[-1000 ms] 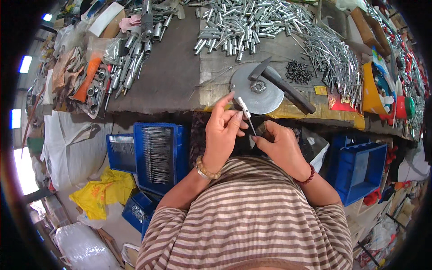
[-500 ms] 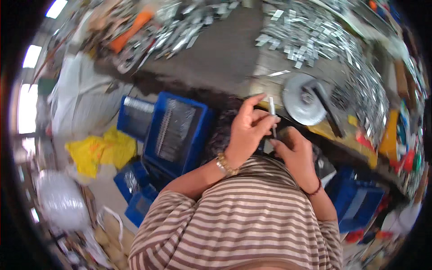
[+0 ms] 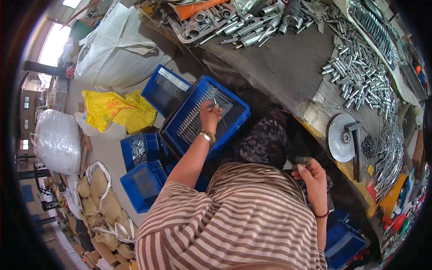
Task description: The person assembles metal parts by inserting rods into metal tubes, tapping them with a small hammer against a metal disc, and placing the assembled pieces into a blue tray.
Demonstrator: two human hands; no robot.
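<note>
My left hand (image 3: 209, 114) reaches out over a blue crate (image 3: 234, 103) filled with thin metal rods (image 3: 198, 121) and pinches one thin rod (image 3: 221, 116) between its fingers. A beaded bracelet sits on that wrist. My right hand (image 3: 309, 172) stays close to my body at the bench edge, curled around a small grey metal piece (image 3: 302, 159). A round metal disc (image 3: 338, 137) with a hammer (image 3: 355, 148) on it lies on the bench just right of that hand.
A heap of short silver tubes (image 3: 360, 72) and larger metal fittings (image 3: 252, 27) covers the bench. More blue crates (image 3: 141, 182) stand on the floor with a yellow bag (image 3: 114, 110), white sacks (image 3: 58, 139) and tan sacks (image 3: 101, 202). Another blue crate (image 3: 344, 243) sits low right.
My hands were together in front of me on a small metal piece. The left hand has since swung out left to the blue crate of rods; the view has turned left with it.
</note>
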